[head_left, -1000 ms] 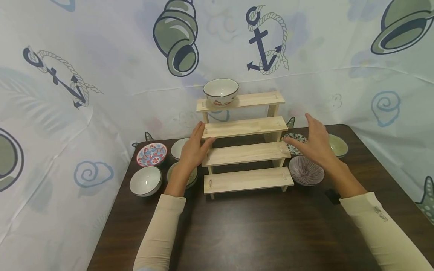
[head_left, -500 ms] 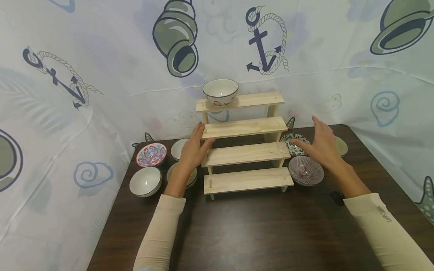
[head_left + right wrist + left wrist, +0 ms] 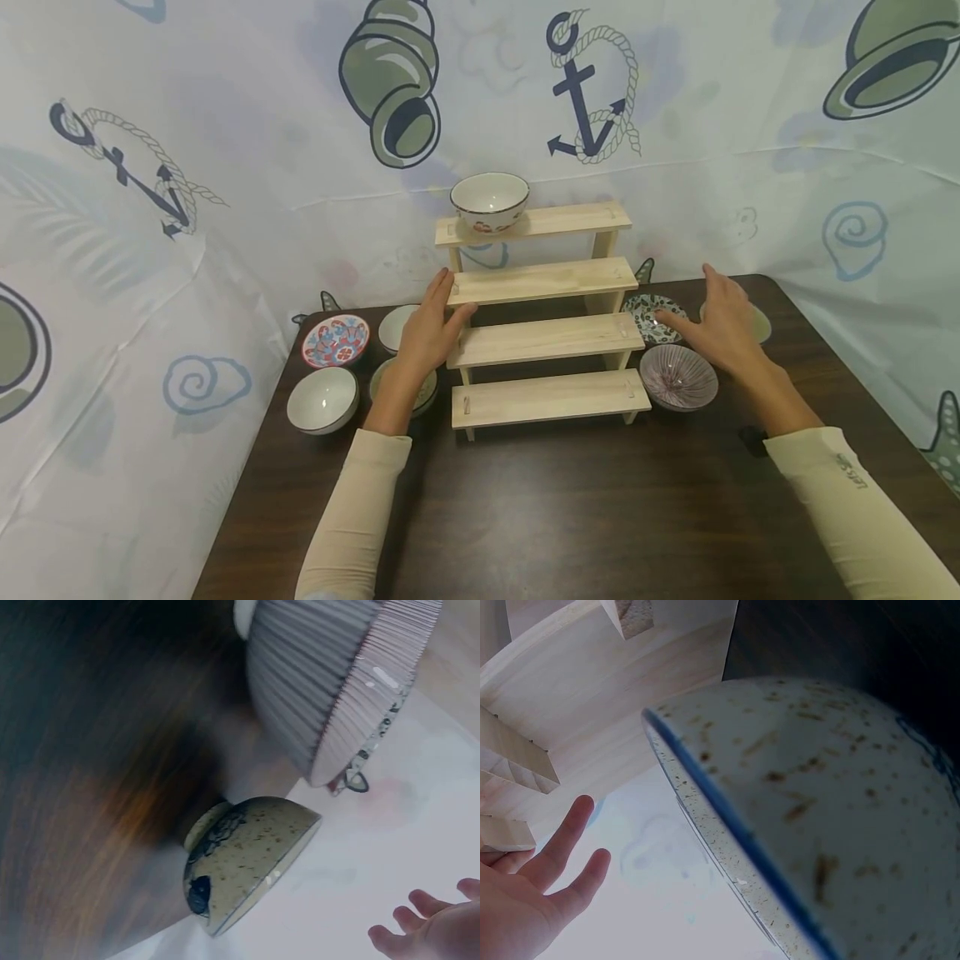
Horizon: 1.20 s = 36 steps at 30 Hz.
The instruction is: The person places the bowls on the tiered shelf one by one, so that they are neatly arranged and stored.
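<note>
A four-tier wooden display stand (image 3: pixel 547 340) stands at the table's middle. A white bowl with red floral marks (image 3: pixel 489 208) sits at the left of its top tier. My left hand (image 3: pixel 427 337) is at the stand's left side, fingers extended, and appears to touch a board end. Below that hand is a speckled blue-rimmed bowl (image 3: pixel 817 795), partly hidden by the forearm in the head view. My right hand (image 3: pixel 722 329), fingers spread and holding nothing, hovers over the right-hand bowls. Nearest it are a purple striped bowl (image 3: pixel 677 379), a dark-patterned bowl (image 3: pixel 641 312) and a pale green bowl (image 3: pixel 761 327).
On the left of the dark table (image 3: pixel 555 508) are a red-and-blue patterned bowl (image 3: pixel 335 341), a white bowl (image 3: pixel 322 402) and another pale bowl (image 3: pixel 393 328). A small black object (image 3: pixel 752 440) lies by the right wrist. A printed cloth (image 3: pixel 675 92) hangs behind.
My right hand has moved rightward, away from the stand, uncovering more of the dark-patterned bowl. My left hand has stayed at the stand's left side.
</note>
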Tool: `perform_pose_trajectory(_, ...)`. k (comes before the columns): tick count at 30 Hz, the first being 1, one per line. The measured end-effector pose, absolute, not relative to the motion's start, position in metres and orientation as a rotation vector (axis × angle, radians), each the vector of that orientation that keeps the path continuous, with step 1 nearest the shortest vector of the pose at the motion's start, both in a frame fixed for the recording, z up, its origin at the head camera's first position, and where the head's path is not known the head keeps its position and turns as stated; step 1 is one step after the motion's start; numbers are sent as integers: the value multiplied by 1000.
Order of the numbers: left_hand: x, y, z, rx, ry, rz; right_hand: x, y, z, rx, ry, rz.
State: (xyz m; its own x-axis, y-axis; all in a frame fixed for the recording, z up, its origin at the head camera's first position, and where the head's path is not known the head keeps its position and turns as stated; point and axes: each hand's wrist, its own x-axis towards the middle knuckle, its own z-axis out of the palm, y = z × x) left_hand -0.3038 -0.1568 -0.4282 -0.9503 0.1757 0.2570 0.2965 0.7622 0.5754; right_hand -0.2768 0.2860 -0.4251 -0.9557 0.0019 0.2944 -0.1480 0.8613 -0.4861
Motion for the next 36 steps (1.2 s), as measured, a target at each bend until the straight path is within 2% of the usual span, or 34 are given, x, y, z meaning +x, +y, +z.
perform_pose_trajectory(20, -302, -156, -426, -366, -2780, -953, -283, 323, -452, 22, -2749, 555)
perform_pose_trajectory(36, -303, -155, -427, -359, -2785, -927, -287, 346, -468, -51, -2784, 579)
